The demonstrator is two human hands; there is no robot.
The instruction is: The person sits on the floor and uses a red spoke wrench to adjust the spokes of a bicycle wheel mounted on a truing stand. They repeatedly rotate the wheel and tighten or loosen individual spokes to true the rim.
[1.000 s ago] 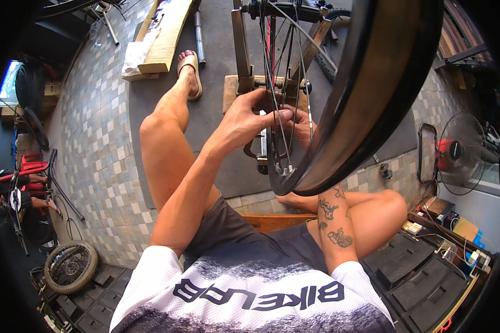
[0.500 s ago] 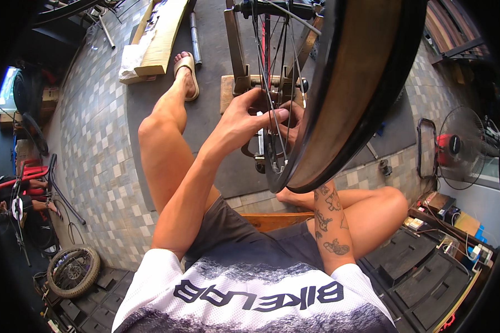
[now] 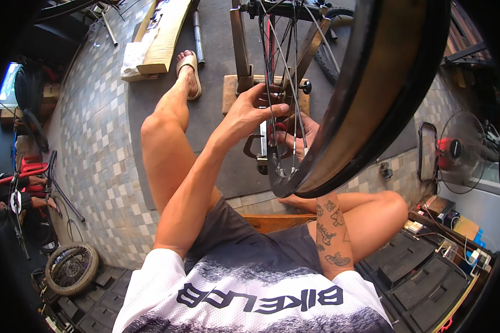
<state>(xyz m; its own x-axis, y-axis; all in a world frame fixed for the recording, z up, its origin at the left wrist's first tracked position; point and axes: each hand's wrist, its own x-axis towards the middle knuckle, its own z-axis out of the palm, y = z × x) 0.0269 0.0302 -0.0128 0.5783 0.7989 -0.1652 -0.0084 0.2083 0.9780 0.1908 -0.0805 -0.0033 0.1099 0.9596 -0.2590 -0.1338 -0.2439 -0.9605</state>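
Observation:
A bicycle wheel with a black rim [image 3: 366, 111] stands upright in a metal truing stand [image 3: 241, 50], its thin spokes [image 3: 296, 83] running down between my hands. My left hand [image 3: 244, 117] reaches in from the left side of the spokes, thumb and forefinger apart, the other fingers partly hidden. On the other side, my right hand [image 3: 305, 136] is behind the spokes and partly covered by the rim. Its fingers close around a small red tool [image 3: 279, 132] that looks like a spoke wrench, low down near the rim.
The stand rests on a wooden base [image 3: 229, 94] on a dark mat. An open cardboard box [image 3: 161, 55] and a metal tube [image 3: 198, 39] lie ahead on the left. At right stands a fan [image 3: 461, 150]; another wheel [image 3: 72, 269] lies at lower left. A person's hand shows far left.
The wheel and stand appear shifted slightly right in view. My left thumb and forefinger have spread apart, and my right hand has moved a little right and down, with the red tool now showing.

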